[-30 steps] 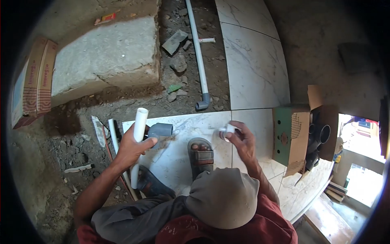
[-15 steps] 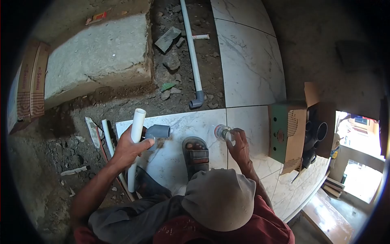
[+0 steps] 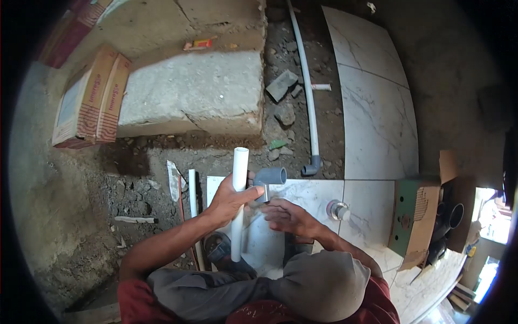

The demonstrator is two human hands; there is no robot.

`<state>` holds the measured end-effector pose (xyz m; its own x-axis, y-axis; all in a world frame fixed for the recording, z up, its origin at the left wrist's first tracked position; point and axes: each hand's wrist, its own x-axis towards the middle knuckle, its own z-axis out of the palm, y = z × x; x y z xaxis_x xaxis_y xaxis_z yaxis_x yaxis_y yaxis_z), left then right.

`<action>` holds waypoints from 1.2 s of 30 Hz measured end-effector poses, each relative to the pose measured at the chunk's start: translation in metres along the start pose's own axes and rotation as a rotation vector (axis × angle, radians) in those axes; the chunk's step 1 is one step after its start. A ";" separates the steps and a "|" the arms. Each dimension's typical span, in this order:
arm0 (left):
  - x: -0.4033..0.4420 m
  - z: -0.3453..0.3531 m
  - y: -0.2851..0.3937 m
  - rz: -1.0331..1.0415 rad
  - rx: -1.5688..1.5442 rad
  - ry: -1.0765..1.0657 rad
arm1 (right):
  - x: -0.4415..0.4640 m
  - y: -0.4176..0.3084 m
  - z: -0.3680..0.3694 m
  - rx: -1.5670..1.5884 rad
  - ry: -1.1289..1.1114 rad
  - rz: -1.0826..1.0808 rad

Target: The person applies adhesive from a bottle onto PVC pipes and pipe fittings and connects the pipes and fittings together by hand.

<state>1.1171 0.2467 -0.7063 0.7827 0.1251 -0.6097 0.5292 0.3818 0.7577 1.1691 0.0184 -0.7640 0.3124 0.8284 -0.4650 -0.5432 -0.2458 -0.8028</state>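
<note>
My left hand (image 3: pixel 224 201) is closed around a white PVC pipe (image 3: pixel 240 167), held nearly upright. A grey elbow fitting (image 3: pixel 271 175) is pinched in the same hand, beside the pipe, with its open end facing right. Just below the elbow, my right hand (image 3: pixel 291 218) has its fingers stretched out and holds nothing that I can see. Whether its fingertips touch the fitting is unclear. A small clear container (image 3: pixel 338 210) with a pale metallic lid stands on the white marbled tile (image 3: pixel 369 202), to the right of that hand.
Ahead, a white pipe (image 3: pixel 308 102) ending in a grey elbow (image 3: pixel 311 166) lies in a rubble-filled trench. A concrete block (image 3: pixel 189 94) and cartons (image 3: pixel 97 100) are at left. On the right, an open box (image 3: pixel 415 216) holds dark pipe fittings (image 3: pixel 456 215).
My right hand has let go of the clear container, leaving it on the tile, and moved left to the grey elbow. The view has shifted, with the scene now lower and farther right.
</note>
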 end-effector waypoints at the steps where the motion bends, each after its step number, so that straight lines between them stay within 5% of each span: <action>1: 0.000 -0.002 0.004 0.010 0.002 0.007 | 0.016 -0.008 0.006 0.092 -0.006 0.019; 6: -0.009 -0.006 0.009 0.060 -0.250 0.034 | 0.046 -0.054 0.032 0.549 -0.122 -0.223; 14: -0.020 -0.004 0.011 0.028 -0.164 -0.057 | 0.046 -0.060 0.033 0.503 0.105 -0.075; 16: -0.023 -0.009 0.013 0.054 -0.054 -0.029 | 0.037 -0.065 0.020 0.397 0.247 -0.169; 18: -0.021 -0.022 0.020 0.092 0.456 -0.021 | 0.027 -0.076 0.003 0.392 0.284 -0.154; 20: -0.022 -0.027 0.021 0.156 0.586 -0.025 | 0.016 -0.085 -0.008 0.069 0.363 -0.385; 22: -0.023 -0.028 0.022 0.386 0.855 -0.005 | 0.005 -0.107 -0.007 -0.076 0.446 -0.341; 26: -0.030 -0.019 0.035 0.365 1.058 -0.057 | -0.008 -0.128 -0.001 -0.400 0.550 -0.286; 28: -0.032 -0.016 0.040 0.352 1.088 -0.079 | -0.011 -0.131 0.002 -0.921 0.580 -0.541; 36: -0.036 -0.014 0.043 0.305 1.150 -0.215 | -0.005 -0.113 -0.002 -0.980 0.380 -0.726</action>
<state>1.1068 0.2711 -0.6546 0.9067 -0.1282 -0.4018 0.2103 -0.6883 0.6942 1.2299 0.0409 -0.6719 0.5849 0.7724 0.2475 0.5943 -0.2005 -0.7788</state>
